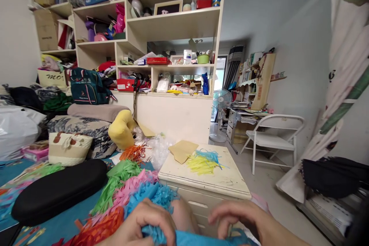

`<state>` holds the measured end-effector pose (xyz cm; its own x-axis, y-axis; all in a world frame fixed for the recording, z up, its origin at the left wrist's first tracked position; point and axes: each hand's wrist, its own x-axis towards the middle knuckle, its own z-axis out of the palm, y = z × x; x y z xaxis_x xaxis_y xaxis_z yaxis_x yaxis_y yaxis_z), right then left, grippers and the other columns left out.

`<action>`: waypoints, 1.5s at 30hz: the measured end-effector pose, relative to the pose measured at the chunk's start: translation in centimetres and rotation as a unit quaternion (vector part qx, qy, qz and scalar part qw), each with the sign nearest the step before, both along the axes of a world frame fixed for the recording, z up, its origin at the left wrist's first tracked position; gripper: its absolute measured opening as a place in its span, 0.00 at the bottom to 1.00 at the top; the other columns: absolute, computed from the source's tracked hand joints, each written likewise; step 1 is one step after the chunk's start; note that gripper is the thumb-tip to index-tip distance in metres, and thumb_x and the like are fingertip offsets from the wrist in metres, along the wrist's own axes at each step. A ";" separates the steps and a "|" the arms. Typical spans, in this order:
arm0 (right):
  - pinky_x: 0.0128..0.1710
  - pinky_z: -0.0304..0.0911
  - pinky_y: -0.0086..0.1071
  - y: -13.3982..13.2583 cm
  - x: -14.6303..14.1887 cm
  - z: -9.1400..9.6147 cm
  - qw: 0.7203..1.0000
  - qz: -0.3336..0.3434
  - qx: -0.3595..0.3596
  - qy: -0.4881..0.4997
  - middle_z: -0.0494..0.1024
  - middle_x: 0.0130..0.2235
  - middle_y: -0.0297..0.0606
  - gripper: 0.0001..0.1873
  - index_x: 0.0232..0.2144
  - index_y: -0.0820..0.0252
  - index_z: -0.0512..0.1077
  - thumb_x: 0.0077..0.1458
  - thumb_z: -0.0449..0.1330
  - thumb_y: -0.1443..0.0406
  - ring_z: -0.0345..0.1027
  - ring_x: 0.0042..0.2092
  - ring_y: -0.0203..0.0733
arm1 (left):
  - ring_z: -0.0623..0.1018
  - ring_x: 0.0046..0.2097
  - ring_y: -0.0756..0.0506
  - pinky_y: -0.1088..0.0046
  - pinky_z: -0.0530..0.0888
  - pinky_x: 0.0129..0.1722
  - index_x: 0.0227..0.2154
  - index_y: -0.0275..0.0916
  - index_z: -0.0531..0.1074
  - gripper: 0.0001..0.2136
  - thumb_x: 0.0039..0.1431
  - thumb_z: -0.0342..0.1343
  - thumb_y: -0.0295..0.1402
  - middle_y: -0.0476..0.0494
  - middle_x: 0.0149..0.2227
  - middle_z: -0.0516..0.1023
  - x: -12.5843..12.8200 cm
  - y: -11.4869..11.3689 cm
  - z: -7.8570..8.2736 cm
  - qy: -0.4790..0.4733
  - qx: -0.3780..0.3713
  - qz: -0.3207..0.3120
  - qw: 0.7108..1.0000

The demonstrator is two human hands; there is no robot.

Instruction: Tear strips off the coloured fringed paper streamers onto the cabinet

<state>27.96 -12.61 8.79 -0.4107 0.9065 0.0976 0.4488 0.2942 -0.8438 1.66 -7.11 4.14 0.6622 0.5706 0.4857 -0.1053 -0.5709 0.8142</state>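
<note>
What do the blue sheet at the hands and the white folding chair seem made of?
Blue sheet: probably thin paper, fairly matte, lightly creased; plastic film is possible.
Folding chair: apparently metal, smooth white finish, judging by its slim tubular frame.

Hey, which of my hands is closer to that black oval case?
Left. Your left hand, gripping blue paper, is to the right of the black oval case, with red-orange strips between them; your right hand is farther right, beyond the left.

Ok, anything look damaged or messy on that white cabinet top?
Yes: the white cabinet top looks worn, with dark scuffs toward its front edge. The blue strips beside the yellow strips straggle loosely rather than lying in a neat bundle.
</note>
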 end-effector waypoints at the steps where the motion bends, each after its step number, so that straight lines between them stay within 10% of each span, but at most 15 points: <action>1: 0.39 0.64 0.28 0.2 -0.4 0.6 0.999 -0.012 -0.044 -0.015 0.77 0.32 0.35 0.20 0.43 0.54 0.77 0.44 0.68 0.62 0.69 0.37 0.39 | 0.78 0.29 0.46 0.75 0.71 0.34 0.24 0.35 0.80 0.23 0.60 0.52 0.49 0.38 0.24 0.81 -0.1 -0.1 0.1 0.016 0.019 0.000 1.000; 13: 0.19 0.47 0.21 1.6 -0.7 -0.2 0.982 0.073 -0.141 -0.105 0.57 0.17 0.25 0.14 0.26 0.66 0.77 0.53 0.59 0.60 0.50 0.20 0.27 | 0.79 0.29 0.45 0.73 0.71 0.32 0.24 0.35 0.78 0.22 0.63 0.49 0.46 0.37 0.25 0.80 -0.2 -0.1 0.6 0.048 0.052 -0.017 0.997; 19: 0.26 0.55 0.22 0.7 -1.4 0.6 0.982 -0.011 -0.005 -0.191 0.72 0.25 0.34 0.13 0.29 0.64 0.77 0.57 0.54 0.67 0.62 0.28 0.32 | 0.78 0.43 0.43 0.70 0.70 0.48 0.41 0.41 0.77 0.11 0.58 0.56 0.38 0.44 0.41 0.81 -2.2 1.1 1.4 0.178 0.039 0.005 0.983; 23: 0.27 0.55 0.26 1.1 -2.3 -0.1 0.940 0.007 0.142 -0.311 0.77 0.28 0.35 0.14 0.28 0.60 0.75 0.59 0.51 0.68 0.67 0.29 0.37 | 0.63 0.61 0.36 0.60 0.60 0.60 0.61 0.47 0.57 0.34 0.52 0.63 0.40 0.42 0.63 0.62 -1.2 1.2 3.3 0.277 0.082 0.049 0.956; 27: 0.30 0.56 0.29 1.6 -3.2 -0.7 0.896 0.033 0.276 -0.346 0.77 0.30 0.34 0.10 0.32 0.57 0.74 0.57 0.53 0.69 0.69 0.29 0.39 | 0.76 0.44 0.44 0.72 0.71 0.45 0.46 0.41 0.73 0.11 0.62 0.52 0.30 0.44 0.42 0.79 2.9 0.2 4.3 0.306 0.130 0.007 0.943; 31: 0.26 0.55 0.27 1.6 -3.0 -0.5 0.895 0.050 0.269 -0.353 0.76 0.26 0.32 0.13 0.28 0.58 0.74 0.59 0.52 0.68 0.67 0.25 0.35 | 0.71 0.25 0.54 0.84 0.67 0.25 0.25 0.35 0.73 0.12 0.61 0.48 0.21 0.53 0.21 0.70 4.8 0.0 4.2 0.282 0.116 -0.036 0.952; 40: 0.26 0.60 0.24 0.2 -0.7 0.2 0.952 -0.005 0.086 -0.295 0.78 0.24 0.39 0.18 0.28 0.63 0.78 0.60 0.50 0.64 0.70 0.28 0.38 | 0.63 0.17 0.56 0.84 0.60 0.17 0.21 0.36 0.68 0.14 0.63 0.45 0.26 0.56 0.16 0.64 2.3 0.9 2.7 0.268 -0.043 -0.031 0.962; 45: 0.31 0.65 0.23 0.7 -1.0 -0.1 0.978 0.029 0.067 -0.195 0.81 0.29 0.36 0.14 0.32 0.59 0.80 0.59 0.53 0.65 0.74 0.31 0.38 | 0.65 0.19 0.56 0.84 0.62 0.19 0.22 0.36 0.69 0.15 0.64 0.46 0.30 0.55 0.18 0.65 1.8 0.5 2.5 0.255 -0.006 0.000 0.967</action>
